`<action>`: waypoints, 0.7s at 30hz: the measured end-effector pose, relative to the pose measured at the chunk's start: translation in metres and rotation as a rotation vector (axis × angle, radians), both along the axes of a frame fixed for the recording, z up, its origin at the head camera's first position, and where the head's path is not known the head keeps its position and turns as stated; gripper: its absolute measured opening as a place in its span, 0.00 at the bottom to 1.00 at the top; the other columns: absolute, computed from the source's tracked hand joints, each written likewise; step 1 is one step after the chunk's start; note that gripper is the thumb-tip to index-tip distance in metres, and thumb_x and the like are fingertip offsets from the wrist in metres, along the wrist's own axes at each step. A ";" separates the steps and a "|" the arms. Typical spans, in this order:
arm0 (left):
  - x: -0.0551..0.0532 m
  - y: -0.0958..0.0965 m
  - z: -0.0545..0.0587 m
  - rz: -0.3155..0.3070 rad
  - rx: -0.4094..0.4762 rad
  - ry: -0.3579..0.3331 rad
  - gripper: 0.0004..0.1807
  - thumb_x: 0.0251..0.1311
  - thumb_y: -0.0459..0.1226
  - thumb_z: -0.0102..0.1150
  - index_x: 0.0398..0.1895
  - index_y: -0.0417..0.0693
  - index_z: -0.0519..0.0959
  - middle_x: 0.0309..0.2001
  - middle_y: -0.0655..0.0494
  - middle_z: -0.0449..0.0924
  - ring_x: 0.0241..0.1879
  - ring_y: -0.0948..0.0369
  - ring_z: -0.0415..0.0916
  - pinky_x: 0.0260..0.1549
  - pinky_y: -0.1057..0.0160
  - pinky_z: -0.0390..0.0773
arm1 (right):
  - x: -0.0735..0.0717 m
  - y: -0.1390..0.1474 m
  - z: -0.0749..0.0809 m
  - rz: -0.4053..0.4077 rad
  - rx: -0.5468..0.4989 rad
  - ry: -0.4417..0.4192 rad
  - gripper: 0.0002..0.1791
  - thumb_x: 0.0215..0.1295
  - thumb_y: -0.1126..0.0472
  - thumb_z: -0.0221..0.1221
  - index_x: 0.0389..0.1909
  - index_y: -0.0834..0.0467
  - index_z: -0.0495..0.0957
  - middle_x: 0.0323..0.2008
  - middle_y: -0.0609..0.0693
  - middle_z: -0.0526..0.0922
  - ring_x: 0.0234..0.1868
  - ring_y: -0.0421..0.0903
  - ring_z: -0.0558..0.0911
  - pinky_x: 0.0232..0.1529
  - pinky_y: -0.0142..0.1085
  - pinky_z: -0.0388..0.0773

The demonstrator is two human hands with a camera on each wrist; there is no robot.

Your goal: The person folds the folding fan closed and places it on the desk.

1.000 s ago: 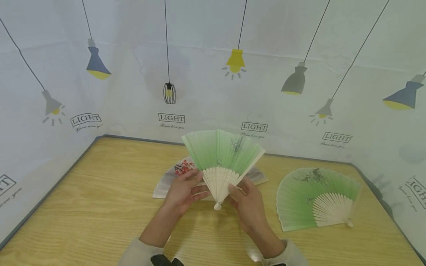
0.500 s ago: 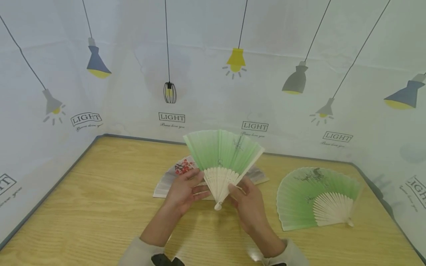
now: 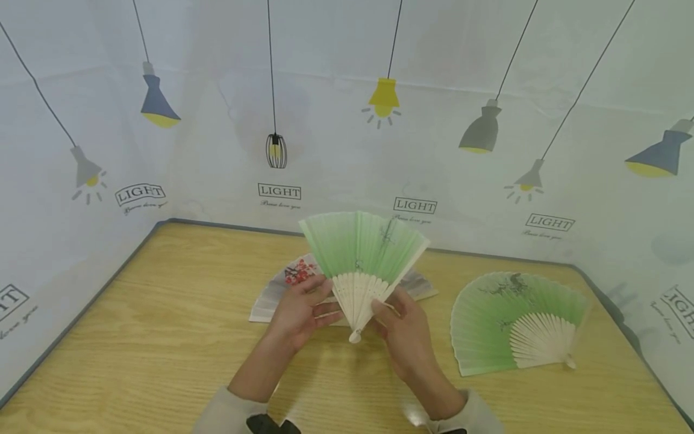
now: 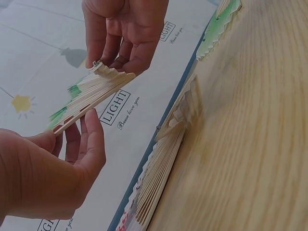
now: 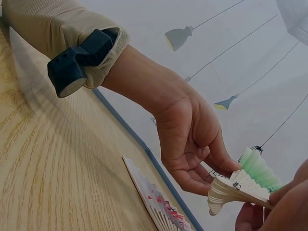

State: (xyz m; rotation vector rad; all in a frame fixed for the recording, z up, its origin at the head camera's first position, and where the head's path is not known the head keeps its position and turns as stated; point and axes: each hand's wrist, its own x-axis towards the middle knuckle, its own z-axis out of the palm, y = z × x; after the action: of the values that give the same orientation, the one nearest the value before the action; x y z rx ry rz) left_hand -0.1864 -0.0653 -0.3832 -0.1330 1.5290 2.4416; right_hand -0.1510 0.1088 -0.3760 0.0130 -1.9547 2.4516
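Observation:
Both hands hold up a partly spread green folding fan (image 3: pixel 362 250) with pale ribs and a dark branch print. My left hand (image 3: pixel 298 313) pinches its left outer rib between thumb and fingers, as the left wrist view shows with the near hand (image 4: pixel 53 173). On the other side my right hand (image 3: pixel 403 331) pinches the ribs, thumb in front. The pivot end (image 3: pixel 355 336) points down between the hands. Behind it lies a whitish folding fan with red blossoms (image 3: pixel 300 272), spread on the table and partly hidden. To the right a second green folding fan (image 3: pixel 488 313) lies spread flat.
The wooden table (image 3: pixel 162 337) has a dark edge strip along its back and sides. A pale cloth backdrop (image 3: pixel 325 120) printed with lamps and "LIGHT" labels stands around it. A dark wrist camera (image 5: pixel 72 67) sits on the left cuff.
Hardly anything differs: both hands keep the same hold, and the green fan stays almost still with only a tiny shift. The two fans on the table have not moved.

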 end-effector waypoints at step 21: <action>0.001 0.001 0.000 -0.011 0.002 -0.008 0.20 0.71 0.32 0.47 0.63 0.31 0.65 0.40 0.49 0.79 0.32 0.55 0.82 0.41 0.52 0.83 | 0.001 0.000 0.000 0.010 0.010 -0.010 0.24 0.68 0.72 0.52 0.65 0.63 0.66 0.57 0.63 0.72 0.55 0.52 0.75 0.54 0.46 0.77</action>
State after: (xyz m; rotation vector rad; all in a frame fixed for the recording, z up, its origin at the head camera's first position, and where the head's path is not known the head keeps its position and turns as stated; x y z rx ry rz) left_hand -0.1856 -0.0643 -0.3833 -0.1331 1.5196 2.4313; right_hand -0.1499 0.1083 -0.3755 0.0098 -1.9753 2.4531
